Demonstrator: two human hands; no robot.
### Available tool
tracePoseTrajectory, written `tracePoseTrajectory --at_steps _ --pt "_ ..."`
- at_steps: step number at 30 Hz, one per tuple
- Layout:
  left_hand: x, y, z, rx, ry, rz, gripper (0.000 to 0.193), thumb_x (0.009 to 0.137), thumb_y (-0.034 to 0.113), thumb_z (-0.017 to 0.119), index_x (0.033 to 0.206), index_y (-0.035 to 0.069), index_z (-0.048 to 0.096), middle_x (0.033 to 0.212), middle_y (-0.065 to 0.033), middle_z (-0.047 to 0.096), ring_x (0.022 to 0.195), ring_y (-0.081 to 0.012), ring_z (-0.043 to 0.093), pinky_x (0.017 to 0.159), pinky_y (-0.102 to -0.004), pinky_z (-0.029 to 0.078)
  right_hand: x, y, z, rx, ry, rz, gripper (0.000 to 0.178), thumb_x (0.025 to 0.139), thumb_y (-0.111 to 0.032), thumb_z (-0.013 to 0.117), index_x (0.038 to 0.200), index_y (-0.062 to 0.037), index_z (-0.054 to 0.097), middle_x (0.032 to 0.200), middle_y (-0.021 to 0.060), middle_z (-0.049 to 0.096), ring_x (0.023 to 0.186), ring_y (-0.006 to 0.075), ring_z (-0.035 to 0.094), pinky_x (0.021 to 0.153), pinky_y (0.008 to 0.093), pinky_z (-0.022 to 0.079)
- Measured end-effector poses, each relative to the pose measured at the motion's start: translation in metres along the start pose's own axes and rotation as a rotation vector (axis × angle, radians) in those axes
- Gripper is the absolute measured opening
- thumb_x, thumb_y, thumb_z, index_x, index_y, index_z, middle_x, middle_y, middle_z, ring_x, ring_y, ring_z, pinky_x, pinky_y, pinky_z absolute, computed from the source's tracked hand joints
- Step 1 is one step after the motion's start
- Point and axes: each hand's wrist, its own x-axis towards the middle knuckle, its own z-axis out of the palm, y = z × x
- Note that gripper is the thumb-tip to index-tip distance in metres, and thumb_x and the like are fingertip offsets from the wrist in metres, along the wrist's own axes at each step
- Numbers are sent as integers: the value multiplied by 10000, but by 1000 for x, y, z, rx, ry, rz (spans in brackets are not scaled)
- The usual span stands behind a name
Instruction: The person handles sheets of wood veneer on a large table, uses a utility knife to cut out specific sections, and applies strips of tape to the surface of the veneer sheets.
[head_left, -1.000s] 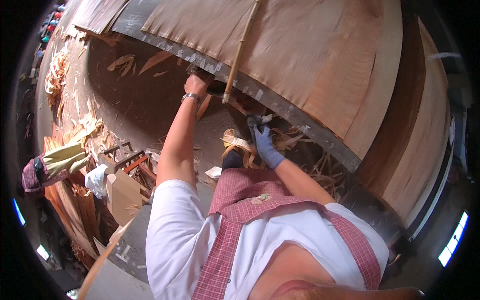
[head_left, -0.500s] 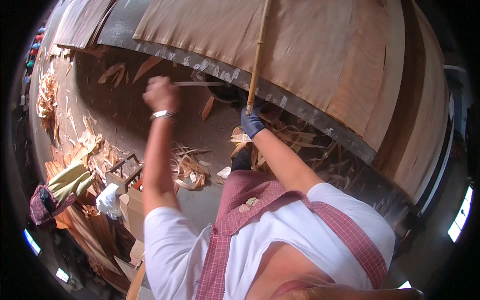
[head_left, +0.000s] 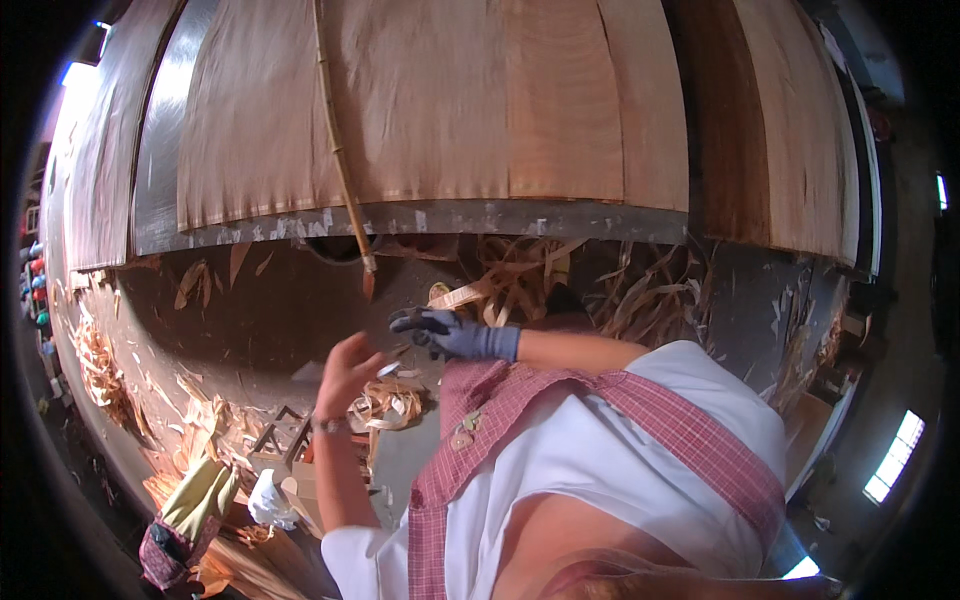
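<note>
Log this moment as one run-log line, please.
left hand: bare, empty, raised | right hand: gloved, empty | stick: leaning on veneer sheet | floor: wood scraps

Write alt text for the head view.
Both hands hang free above a floor littered with wood scraps: the bare left hand and the gloved right hand. A thin stick lies across broad veneer sheets on the bench above.

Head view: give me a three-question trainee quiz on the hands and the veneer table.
1. True or false: the right hand wears a blue-grey glove.
2. What lies slantwise across the veneer sheet? A) bamboo stick B) metal ruler C) rope
3. Fill in: the left hand is bare, with a ____ at its wrist.

Key: 1 true. 2 A, the bamboo stick. 3 bracelet.
</note>
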Motion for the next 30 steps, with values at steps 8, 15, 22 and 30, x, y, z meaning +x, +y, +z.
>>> tracePoseTrajectory --at_steps 8,15,22,30 --pt "165 158 133 594 175 185 284 769 280 711 806 3 663 701 -135 658 689 -184 662 624 -330 496 -118 -164 -204 -73 283 317 286 940 -278 602 1063 -24 647 832 33 661 625 81 581 507 234 466" --pt "215 194 186 956 610 10 314 745 347 712 828 45 705 817 -158 700 785 -311 675 669 -405 511 -101 -180 -321 -187 197 261 270 912 -246 629 974 16 639 762 86 657 592 119 603 486 268 481" --pt "191 141 281 1233 918 566 343 883 245 586 1192 99 613 1281 -77 589 1182 -269 516 956 -428 378 -92 -175 -326 -101 108 300 209 916 -193 587 848 4 597 667 82 599 581 165 614 506 310 482" --pt "202 128 295 1333 995 550 366 886 249 577 1227 116 602 1298 -60 581 1194 -282 503 943 -445 377 -95 -221 -365 -1232 130 -90 192 880 -197 572 856 -11 612 780 168 674 700 292 664 630 413 515"
